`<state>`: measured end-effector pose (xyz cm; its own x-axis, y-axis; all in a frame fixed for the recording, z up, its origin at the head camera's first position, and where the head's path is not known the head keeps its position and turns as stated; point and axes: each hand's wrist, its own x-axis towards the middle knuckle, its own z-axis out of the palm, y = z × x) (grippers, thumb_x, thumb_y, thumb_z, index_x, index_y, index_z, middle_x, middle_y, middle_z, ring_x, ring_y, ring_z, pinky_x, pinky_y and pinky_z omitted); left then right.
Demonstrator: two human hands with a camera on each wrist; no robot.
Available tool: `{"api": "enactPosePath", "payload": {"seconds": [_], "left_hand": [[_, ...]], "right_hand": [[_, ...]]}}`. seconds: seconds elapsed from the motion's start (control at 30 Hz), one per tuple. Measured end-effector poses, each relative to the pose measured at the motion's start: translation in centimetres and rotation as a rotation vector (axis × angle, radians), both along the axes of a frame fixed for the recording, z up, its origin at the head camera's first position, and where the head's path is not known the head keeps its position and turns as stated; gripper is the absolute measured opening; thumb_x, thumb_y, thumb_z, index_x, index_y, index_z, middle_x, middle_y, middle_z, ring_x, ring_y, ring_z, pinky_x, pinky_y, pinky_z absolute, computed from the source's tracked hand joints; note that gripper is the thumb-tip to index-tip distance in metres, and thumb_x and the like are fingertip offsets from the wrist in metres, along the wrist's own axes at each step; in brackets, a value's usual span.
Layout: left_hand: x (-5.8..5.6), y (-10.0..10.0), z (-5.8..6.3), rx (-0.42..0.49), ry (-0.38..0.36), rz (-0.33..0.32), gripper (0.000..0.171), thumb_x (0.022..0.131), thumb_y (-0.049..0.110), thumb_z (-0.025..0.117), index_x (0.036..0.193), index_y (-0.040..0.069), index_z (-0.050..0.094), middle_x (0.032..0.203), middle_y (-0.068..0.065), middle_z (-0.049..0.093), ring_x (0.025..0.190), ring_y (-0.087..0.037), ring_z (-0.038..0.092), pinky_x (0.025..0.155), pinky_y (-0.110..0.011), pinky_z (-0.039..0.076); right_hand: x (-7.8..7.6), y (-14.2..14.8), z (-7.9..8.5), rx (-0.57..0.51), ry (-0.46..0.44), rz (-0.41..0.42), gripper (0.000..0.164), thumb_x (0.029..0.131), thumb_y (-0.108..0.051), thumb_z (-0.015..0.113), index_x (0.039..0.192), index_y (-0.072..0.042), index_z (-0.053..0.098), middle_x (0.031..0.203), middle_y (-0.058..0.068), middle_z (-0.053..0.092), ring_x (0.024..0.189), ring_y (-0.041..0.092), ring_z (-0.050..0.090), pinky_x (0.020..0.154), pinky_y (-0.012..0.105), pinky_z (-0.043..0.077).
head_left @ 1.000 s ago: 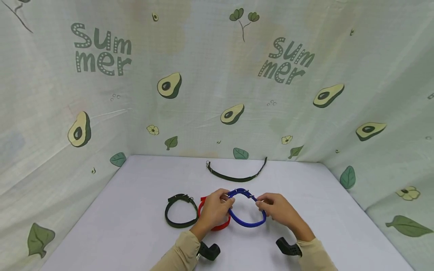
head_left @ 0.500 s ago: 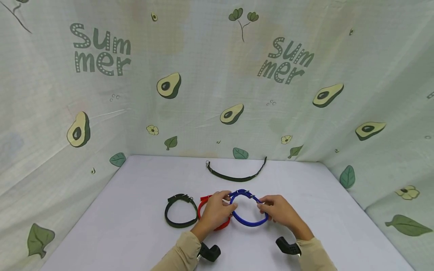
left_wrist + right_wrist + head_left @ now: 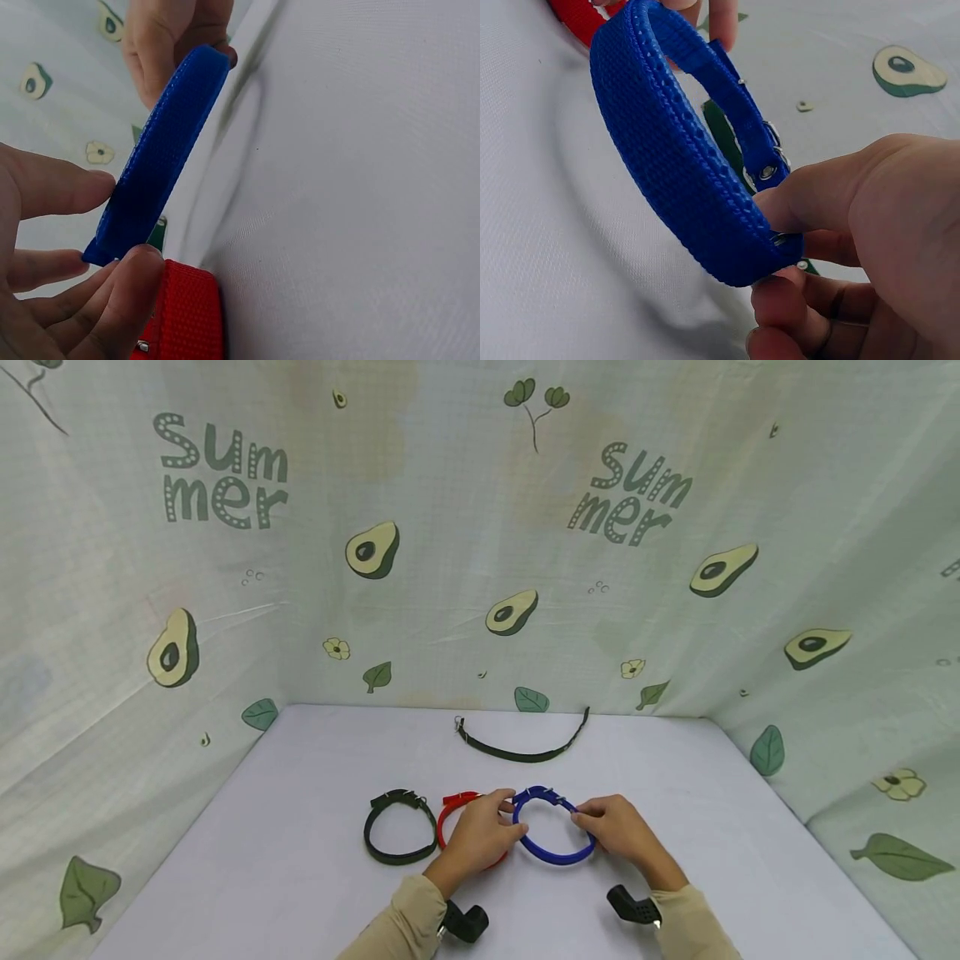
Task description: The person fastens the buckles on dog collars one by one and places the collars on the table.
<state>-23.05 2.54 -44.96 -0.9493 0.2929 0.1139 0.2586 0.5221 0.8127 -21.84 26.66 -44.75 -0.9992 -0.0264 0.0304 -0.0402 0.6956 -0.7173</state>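
Observation:
A blue collar (image 3: 558,860), buckled into a ring, is held between my two hands just above the table, its shadow falling on the white cloth. My left hand (image 3: 480,831) pinches its left side between thumb and fingers. On the opposite side, my right hand (image 3: 618,828) grips the band (image 3: 682,165) with the thumb near the metal buckle (image 3: 774,150). Partly hidden under my left hand lies a red collar (image 3: 459,798), its woven band (image 3: 193,311) close below the blue one in the left wrist view.
Left of the red collar lies a dark green collar (image 3: 401,858) fastened in a ring. An unfastened dark green collar (image 3: 525,757) curves across the back of the white table (image 3: 300,777). Printed cloth (image 3: 442,577) walls the back and sides.
Both hands have shifted the blue collar slightly right and a little toward the front edge. Its ring has tilted a bit. The other collars have stayed in place.

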Motion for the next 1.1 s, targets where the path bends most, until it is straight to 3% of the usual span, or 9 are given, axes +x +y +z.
{"api": "enactPosePath", "payload": {"seconds": [0.2, 0.53, 0.77, 1.1], "left_hand": [[-0.14, 0.06, -0.11, -0.028, 0.018, -0.002, 0.054, 0.083, 0.021, 0.083, 0.131, 0.005, 0.064, 0.104, -0.003, 0.07, 0.083, -0.012, 0.06, 0.072, -0.029, 0.055], [0.16, 0.41, -0.08, -0.071, 0.081, -0.007, 0.048, 0.083, 0.018, 0.083, 0.126, 0.002, 0.067, 0.109, -0.009, 0.069, 0.077, -0.011, 0.055, 0.07, -0.026, 0.053], [0.03, 0.33, -0.72, -0.146, 0.156, -0.024, 0.044, 0.081, 0.018, 0.084, 0.118, -0.001, 0.069, 0.105, -0.009, 0.068, 0.098, -0.022, 0.063, 0.085, -0.037, 0.055], [-0.12, -0.01, -0.91, -0.152, 0.133, -0.047, 0.031, 0.081, 0.017, 0.084, 0.107, 0.003, 0.074, 0.102, -0.006, 0.061, 0.095, -0.019, 0.06, 0.085, -0.035, 0.053]], "right_hand": [[-0.03, 0.05, -0.26, 0.065, 0.041, 0.017, 0.011, 0.087, -0.015, 0.076, 0.093, -0.007, 0.078, 0.08, -0.003, 0.068, 0.071, 0.013, 0.055, 0.063, 0.029, 0.045], [-0.06, -0.1, -0.55, 0.123, 0.065, -0.006, 0.005, 0.083, -0.016, 0.079, 0.083, -0.012, 0.075, 0.075, -0.006, 0.067, 0.07, 0.011, 0.056, 0.065, 0.031, 0.046], [0.02, -0.15, -0.49, 0.175, 0.099, 0.012, 0.005, 0.083, -0.018, 0.08, 0.082, -0.015, 0.076, 0.075, -0.008, 0.067, 0.07, 0.009, 0.056, 0.066, 0.032, 0.047], [0.08, 0.14, -0.74, 0.158, 0.084, 0.057, 0.005, 0.085, -0.018, 0.08, 0.085, -0.013, 0.077, 0.078, -0.007, 0.069, 0.072, 0.009, 0.058, 0.068, 0.032, 0.049]]}}
